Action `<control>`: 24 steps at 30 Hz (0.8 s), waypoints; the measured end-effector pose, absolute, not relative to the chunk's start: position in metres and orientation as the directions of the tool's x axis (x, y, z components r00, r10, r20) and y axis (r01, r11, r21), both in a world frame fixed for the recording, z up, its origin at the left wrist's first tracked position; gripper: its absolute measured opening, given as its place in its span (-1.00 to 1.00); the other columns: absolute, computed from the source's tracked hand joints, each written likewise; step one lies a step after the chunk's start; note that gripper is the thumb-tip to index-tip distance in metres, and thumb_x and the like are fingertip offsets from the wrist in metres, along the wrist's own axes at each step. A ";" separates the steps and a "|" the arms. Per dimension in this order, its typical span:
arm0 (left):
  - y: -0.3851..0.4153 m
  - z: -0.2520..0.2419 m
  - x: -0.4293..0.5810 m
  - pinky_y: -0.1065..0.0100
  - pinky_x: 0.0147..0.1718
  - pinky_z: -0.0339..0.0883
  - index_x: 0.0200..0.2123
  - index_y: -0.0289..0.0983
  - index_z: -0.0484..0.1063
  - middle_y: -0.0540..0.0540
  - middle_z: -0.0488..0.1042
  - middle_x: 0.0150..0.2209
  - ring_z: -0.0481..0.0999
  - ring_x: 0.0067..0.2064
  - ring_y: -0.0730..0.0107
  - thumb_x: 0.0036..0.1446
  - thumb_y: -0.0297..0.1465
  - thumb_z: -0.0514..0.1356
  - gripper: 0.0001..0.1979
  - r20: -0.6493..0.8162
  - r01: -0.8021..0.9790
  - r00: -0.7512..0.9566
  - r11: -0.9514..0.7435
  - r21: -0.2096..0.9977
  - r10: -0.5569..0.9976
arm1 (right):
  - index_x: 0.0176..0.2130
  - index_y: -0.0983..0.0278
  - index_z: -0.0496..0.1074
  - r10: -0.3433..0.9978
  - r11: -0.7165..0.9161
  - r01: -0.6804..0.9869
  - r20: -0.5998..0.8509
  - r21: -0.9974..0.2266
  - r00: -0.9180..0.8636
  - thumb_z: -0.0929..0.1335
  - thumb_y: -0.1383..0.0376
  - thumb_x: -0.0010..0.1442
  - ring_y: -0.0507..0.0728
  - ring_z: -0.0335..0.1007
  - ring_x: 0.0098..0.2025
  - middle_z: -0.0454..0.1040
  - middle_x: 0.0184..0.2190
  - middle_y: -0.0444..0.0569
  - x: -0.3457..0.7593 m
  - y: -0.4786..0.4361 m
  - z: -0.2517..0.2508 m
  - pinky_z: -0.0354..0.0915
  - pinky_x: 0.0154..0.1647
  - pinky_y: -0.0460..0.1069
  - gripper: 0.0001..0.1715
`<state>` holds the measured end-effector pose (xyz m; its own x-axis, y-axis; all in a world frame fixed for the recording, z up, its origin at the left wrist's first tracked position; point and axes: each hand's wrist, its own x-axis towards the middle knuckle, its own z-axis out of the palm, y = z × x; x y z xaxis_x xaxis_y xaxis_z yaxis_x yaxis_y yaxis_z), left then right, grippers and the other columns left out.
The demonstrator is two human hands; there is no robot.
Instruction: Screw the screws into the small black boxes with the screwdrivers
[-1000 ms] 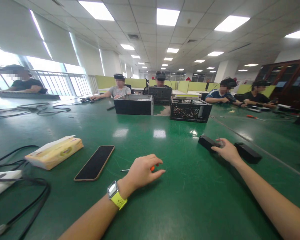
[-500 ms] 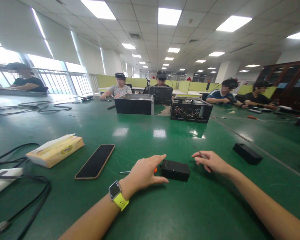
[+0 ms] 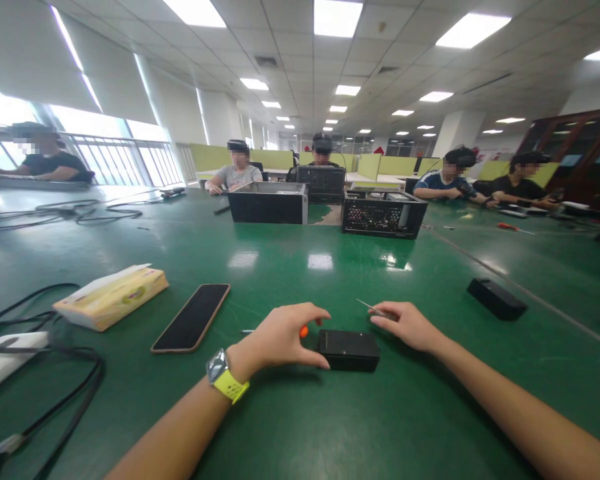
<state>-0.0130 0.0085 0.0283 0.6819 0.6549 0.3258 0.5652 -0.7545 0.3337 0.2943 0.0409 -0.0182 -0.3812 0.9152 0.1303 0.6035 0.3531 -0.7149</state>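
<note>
A small black box lies on the green table in front of me. At its left end my left hand is open, thumb and fingers spread apart, holding nothing. Behind that hand lies an orange-handled screwdriver, mostly hidden, its shaft showing to the left. My right hand, just beyond the box's right end, is closed on a thin metal tool whose tip points left.
A phone and a yellow tissue pack lie left, beside black cables. A second black box sits right. Farther back stand computer cases, with several people seated around the table.
My right hand has moved left, closer to the black box, and its tool now points more to the left. My left hand has shifted slightly left, with its fingers more curved.
</note>
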 end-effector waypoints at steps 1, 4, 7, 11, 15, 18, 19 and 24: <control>0.009 0.028 -0.013 0.30 -0.22 0.36 -0.02 -0.23 0.39 -0.09 0.50 -0.19 0.50 -0.20 0.25 -0.07 -0.05 0.33 -0.42 0.373 0.563 0.656 -0.755 0.336 0.656 | -0.12 0.30 0.52 0.916 0.387 0.663 0.187 -0.641 -0.354 0.31 0.11 0.18 0.08 0.39 -0.44 0.55 -0.35 -0.02 0.297 0.043 -0.019 0.30 -0.42 -0.03 -0.61; 0.010 0.026 -0.013 0.33 -0.32 0.32 -0.09 -0.28 0.42 -0.06 0.45 -0.36 0.43 -0.35 0.35 0.15 -0.27 0.19 -0.70 0.538 0.597 0.533 -0.741 0.308 0.653 | -0.11 0.26 0.53 0.908 0.418 0.777 0.249 -0.471 -0.338 0.30 0.25 0.16 0.15 0.42 -0.30 0.55 -0.28 -0.01 0.303 0.048 -0.022 0.31 -0.24 0.04 -0.67; 0.012 0.025 -0.013 0.33 -0.34 0.29 -0.12 -0.31 0.42 -0.05 0.41 -0.40 0.38 -0.38 0.38 0.12 -0.50 0.07 -0.74 0.651 0.583 0.473 -0.765 0.274 0.594 | -0.09 0.26 0.51 0.888 0.455 0.795 0.265 -0.401 -0.375 0.29 0.33 0.14 0.18 0.42 -0.23 0.53 -0.23 0.01 0.302 0.047 -0.023 0.31 -0.17 0.07 -0.67; 0.006 0.033 -0.007 0.25 -0.25 0.30 -0.12 -0.34 0.39 -0.13 0.47 -0.30 0.38 -0.26 0.30 0.10 -0.61 0.01 -0.69 0.713 0.517 0.550 -0.848 0.117 0.434 | -0.03 0.29 0.45 0.817 0.523 0.757 0.486 -0.392 -0.312 0.34 0.23 0.18 0.24 0.36 -0.08 0.48 -0.13 0.08 0.282 0.033 -0.014 0.28 -0.03 0.15 -0.63; -0.019 0.046 0.018 0.24 -0.23 0.29 -0.18 -0.30 0.44 -0.09 0.55 -0.26 0.40 -0.24 0.30 0.21 -0.53 0.08 -0.83 0.762 0.433 0.631 -0.881 -0.191 0.145 | -0.01 0.26 0.41 0.599 0.742 0.590 0.709 -0.318 -0.372 0.36 0.20 0.18 0.22 0.33 -0.06 0.45 -0.13 0.07 0.250 0.002 0.003 0.28 -0.05 0.13 -0.61; -0.043 0.045 0.044 0.30 -0.16 0.31 -0.29 -0.19 0.49 0.05 0.58 -0.22 0.47 -0.17 0.36 0.20 -0.48 0.14 -0.87 0.776 0.268 0.626 -0.912 -0.310 -0.080 | 0.07 0.23 0.37 0.418 0.872 0.453 0.765 -0.186 -0.490 0.29 0.21 0.24 0.18 0.36 -0.16 0.46 -0.19 0.04 0.232 -0.018 0.009 0.30 -0.16 0.10 -0.59; -0.050 0.043 0.051 0.31 -0.11 0.33 -0.28 -0.16 0.51 0.06 0.58 -0.17 0.48 -0.10 0.38 0.23 -0.44 0.11 -0.83 0.772 0.205 0.624 -0.928 -0.313 -0.123 | 0.06 0.22 0.38 0.358 0.899 0.412 0.789 -0.147 -0.500 0.25 0.23 0.28 0.15 0.37 -0.23 0.47 -0.25 0.01 0.229 -0.023 0.009 0.29 -0.21 0.08 -0.62; -0.061 0.031 0.067 0.30 0.11 0.28 -0.30 -0.02 0.53 0.20 0.55 -0.08 0.38 0.14 0.37 0.17 -0.33 0.21 -0.91 0.839 0.204 0.526 -0.937 -0.284 -0.140 | -0.07 0.19 0.48 0.263 0.920 0.375 0.887 -0.113 -0.380 0.17 0.19 0.34 0.10 0.40 -0.39 0.48 -0.40 -0.03 0.229 -0.027 0.003 0.32 -0.35 0.02 -0.64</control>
<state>0.0666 -0.0613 0.0311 0.5259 -0.1398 0.8390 0.2040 -0.9369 -0.2840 0.2286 -0.0268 0.0026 -0.3796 0.2633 0.8869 0.3749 0.9202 -0.1128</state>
